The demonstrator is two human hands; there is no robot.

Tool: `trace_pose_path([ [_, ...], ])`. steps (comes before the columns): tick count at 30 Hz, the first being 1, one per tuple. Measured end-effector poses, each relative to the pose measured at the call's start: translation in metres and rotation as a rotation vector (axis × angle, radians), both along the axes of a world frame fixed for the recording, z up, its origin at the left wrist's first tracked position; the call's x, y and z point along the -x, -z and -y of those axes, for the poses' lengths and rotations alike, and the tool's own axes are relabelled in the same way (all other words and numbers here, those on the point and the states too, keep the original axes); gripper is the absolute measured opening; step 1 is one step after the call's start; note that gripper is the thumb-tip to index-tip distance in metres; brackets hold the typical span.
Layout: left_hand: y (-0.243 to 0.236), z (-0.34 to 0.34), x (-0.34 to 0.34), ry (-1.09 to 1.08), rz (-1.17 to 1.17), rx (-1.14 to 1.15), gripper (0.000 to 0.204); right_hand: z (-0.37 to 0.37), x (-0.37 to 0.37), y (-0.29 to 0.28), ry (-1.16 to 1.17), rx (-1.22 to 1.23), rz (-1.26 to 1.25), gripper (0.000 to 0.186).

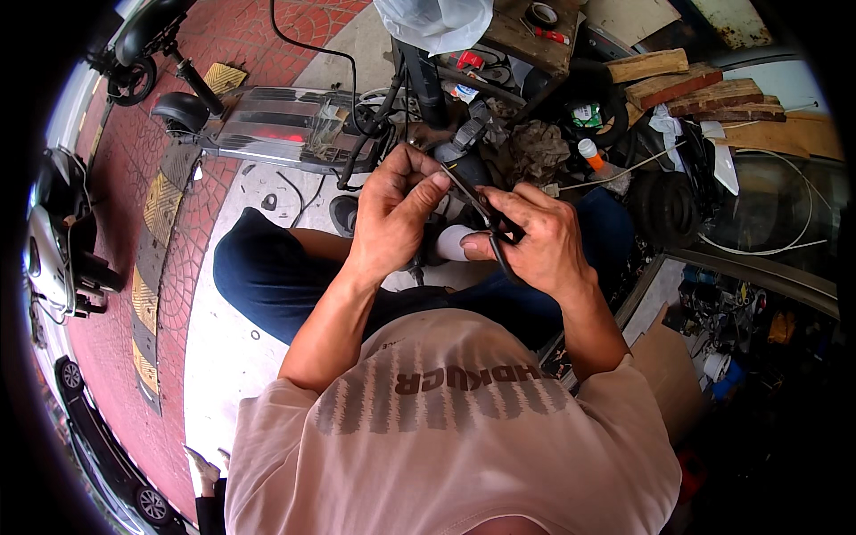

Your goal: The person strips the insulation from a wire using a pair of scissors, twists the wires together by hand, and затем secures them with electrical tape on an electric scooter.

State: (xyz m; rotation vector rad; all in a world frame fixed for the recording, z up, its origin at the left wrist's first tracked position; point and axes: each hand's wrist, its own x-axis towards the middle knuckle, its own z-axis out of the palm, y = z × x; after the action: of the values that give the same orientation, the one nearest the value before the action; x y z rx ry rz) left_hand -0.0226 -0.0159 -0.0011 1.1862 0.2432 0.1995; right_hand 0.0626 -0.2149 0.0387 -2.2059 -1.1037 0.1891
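Note:
My left hand (pixel 399 207) is closed in a pinch, thumb against the bent forefinger. It seems to hold a thin dark wire, whose small yellowish end shows by the thumb. In my right hand (pixel 538 230) is a pair of dark-handled pliers (pixel 482 207), one handle sticking out below the fingers. Their narrow jaws reach up and left to the left fingertips, close to the wire; whether they bite on it I cannot tell. Beyond the hands stands an electric scooter (pixel 267 129) with a long deck, its near end partly hidden by cables and my left hand.
A small worn table (pixel 526 45) carries a roll of black tape (pixel 540 14). Wood pieces (pixel 682 89), an orange-and-white bottle (pixel 590 153) and black tyres (pixel 664 207) crowd the right. A glass-topped case (pixel 758 339) of parts stands nearer. Motor scooters (pixel 67 236) are parked left.

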Motion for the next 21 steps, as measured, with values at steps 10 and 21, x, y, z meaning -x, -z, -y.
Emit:
trace_pose_path([
  [10, 0.001, -0.004, 0.000, 0.010, -0.083, -0.123, 0.014, 0.000, 0.000, 0.004, -0.008, -0.014, -0.005, 0.059],
  [21, 0.001, -0.012, -0.001, 0.058, -0.003, -0.139, 0.014, 0.000, 0.002, 0.010, -0.019, -0.165, -0.262, 0.053],
])
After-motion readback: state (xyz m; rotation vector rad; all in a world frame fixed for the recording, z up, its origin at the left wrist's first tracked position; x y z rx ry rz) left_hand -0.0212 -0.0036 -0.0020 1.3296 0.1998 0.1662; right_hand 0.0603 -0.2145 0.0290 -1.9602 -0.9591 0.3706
